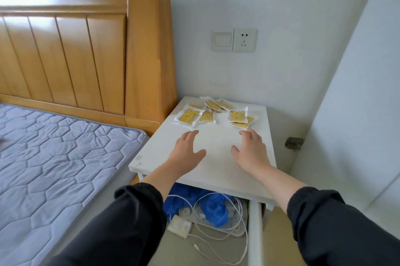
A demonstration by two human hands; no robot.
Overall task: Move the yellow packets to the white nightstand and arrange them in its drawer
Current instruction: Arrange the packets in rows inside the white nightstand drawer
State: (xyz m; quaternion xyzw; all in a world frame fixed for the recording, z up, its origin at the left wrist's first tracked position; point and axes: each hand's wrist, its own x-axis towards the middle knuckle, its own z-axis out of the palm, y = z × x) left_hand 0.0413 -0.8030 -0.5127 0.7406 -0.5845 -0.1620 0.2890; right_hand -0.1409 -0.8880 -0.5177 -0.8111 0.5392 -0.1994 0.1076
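1. Flat yellow square packets [190,115] with clear edges lie scattered across the far half of the white nightstand [216,170] top, some overlapping, none in the drawer [255,233].
2. The left hand [186,146] and right hand [252,148] reach over the bare near half, fingers spread and holding nothing. The right fingertips are just short of the nearest packets. Whether the palms touch the top cannot be told.
3. The pulled-out drawer below holds crumpled blue cloth [213,209], tangled white cables [216,242] and a white plastic adapter [179,226].
4. A honey-coloured wooden headboard [86,49] and a grey quilted mattress [54,157] stand to the left.
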